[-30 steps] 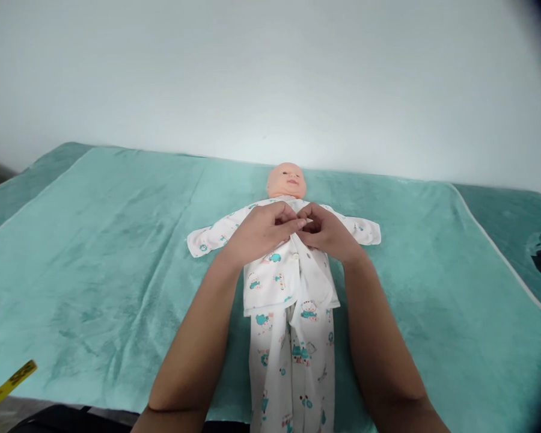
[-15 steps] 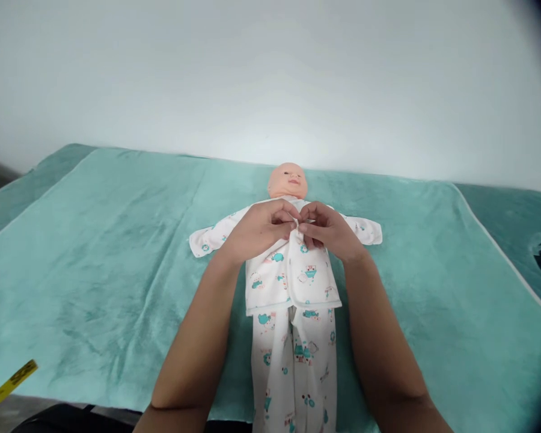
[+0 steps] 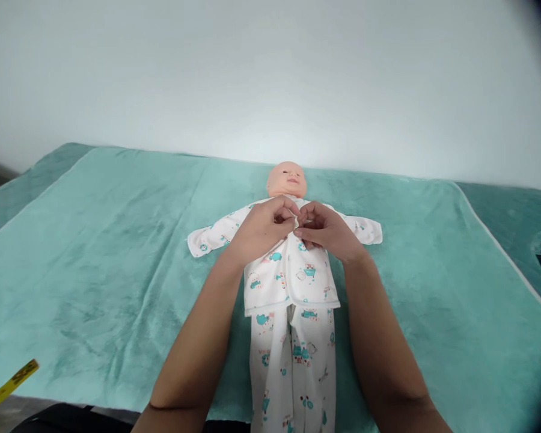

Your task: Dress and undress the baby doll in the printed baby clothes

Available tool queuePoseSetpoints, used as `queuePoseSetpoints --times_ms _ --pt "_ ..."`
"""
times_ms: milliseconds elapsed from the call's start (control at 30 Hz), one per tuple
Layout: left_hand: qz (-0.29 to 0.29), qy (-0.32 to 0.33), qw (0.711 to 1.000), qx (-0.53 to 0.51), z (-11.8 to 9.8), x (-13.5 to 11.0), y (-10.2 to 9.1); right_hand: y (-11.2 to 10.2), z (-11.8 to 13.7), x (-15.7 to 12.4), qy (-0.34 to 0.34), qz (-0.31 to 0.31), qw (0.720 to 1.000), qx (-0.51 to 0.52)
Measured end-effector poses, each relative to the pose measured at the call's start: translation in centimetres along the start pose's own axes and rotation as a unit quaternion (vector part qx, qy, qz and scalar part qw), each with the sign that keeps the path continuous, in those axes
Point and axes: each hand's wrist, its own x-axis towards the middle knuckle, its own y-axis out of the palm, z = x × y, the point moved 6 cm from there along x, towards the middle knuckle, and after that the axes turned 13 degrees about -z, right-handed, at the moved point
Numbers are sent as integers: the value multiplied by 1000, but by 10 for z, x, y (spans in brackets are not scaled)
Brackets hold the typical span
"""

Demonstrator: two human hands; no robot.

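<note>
Pink plastic doll [image 3: 287, 179]: white teal-printed cloth jacket [image 3: 269, 285] seemingly on, fronts overlapped; left hand [image 3: 267, 227], right hand [image 3: 331, 231] pinching edges below doll's chin (whether fastened there, hidden).

standing nearby, i am reading no word, brand or number with certainty.

marking 1: the yellow strip [image 3: 8, 389] at the lower left is carrying dark, blocky marks towards its upper end. they are looking like characters, but they are slanting and blurring too much for me to spell out.

marking 2: the printed trousers [image 3: 300, 373] are showing tiny reddish marks among their coloured pictures. some are resembling lettering; all are coming out too small to read.

marking 3: the printed jacket [image 3: 275, 282] is bearing teal and reddish figures. i am making out no legible writing among them, and i am recording no reading from any of these surfaces.
</note>
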Motion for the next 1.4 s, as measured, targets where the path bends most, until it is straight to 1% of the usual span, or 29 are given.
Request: queuePoseSetpoints --times_ms 133,300,433,500,567,633,700,867,1000,1067,1133,1200,1267,1300,1400 --pt "-11 10 1000 -7 -4 -2 -3 -3 -1 -1 6 8 1000 -2" --pt "29 9 998 -57 0 -2 -1 -4 0 -2 -6 17 1000 -5" --pt "36 8 996 -75 1 1 1 -4 0 0 -21 12 1000 -5" --pt "48 4 998 -46 -1 0 0 -5 -2 2 -17 8 1000 -6" --pt "57 8 998 28 -5 -2 -3 -6 -4 3 -12 5 1000 -7" --pt "53 25 992 109 -8 -3 -9 -6 -4 3 -8 0 1000 -11" --pt "54 45 985 155 -11 -5 -13 -7 -3 2 0 -8 1000 -23" --pt "73 73 977 188 -12 -6 -13 -5 1 0 4 -33 998 -54" --pt "93 65 977 182 -14 -7 -16 -6 3 1 -5 -38 996 -85" --pt "107 64 974 189 -16 -10 -18 -9 9 -3 -23 -47 990 -128" --pt "124 71 969 202 -20 -16 -19 -9 20 -12 -42 -47 977 -203" --pt "148 76 962 215 -21 -23 -18 0 31 -28 -47 -20 954 -295" --pt "174 75 955 227 -21 -30 -14 14 40 -44 -42 15 922 -385" --pt "185 75 952 232 -20 -32 -12 21 43 -51 -46 22 904 -425" --pt "186 89 950 233 -19 -36 -7 33 49 -61 -83 1 854 -513"
